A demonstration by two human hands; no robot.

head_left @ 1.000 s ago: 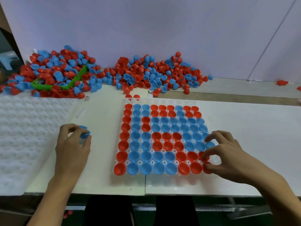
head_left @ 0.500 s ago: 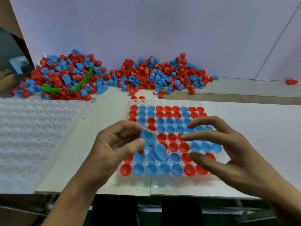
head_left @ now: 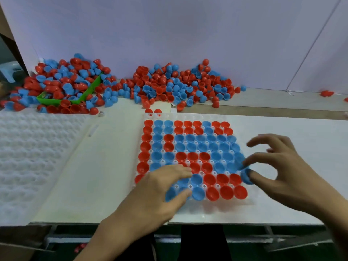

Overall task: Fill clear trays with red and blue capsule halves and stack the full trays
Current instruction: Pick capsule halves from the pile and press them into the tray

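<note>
Work tray: clear moulded plastic tray (head_left: 202,117) flat on the white bench board (head_left: 293,132), directly ahead, nearly all pockets loaded with red and blue capsule halves, open side up
Left hand: left hand (head_left: 160,191) lies over the tray's near-left corner, fingers extended and spread across the blue halves there; no half visibly gripped
Right hand: right hand (head_left: 280,170) at the tray's right edge, thumb and forefinger pinching a blue plastic capsule half (head_left: 245,176); remaining fingers raised and loosely curled
Loose stock: heap of red and blue capsule halves (head_left: 180,85) against the back wall, well apart from the tray; a second heap spills over a green plastic bin (head_left: 88,90) at far left
Spare trays: empty clear trays (head_left: 33,157) lying on the left side of the bench
Step in hand: judged as seating one of the last halves in the right-hand column
Progress: tray judged almost full; far edge row still appears vacant
Next move: lower the pinched half, open side up, into the vacant right-edge pocket and release; left hand steadies the tray
Risk: neighbouring halves may tip if brushed
</note>
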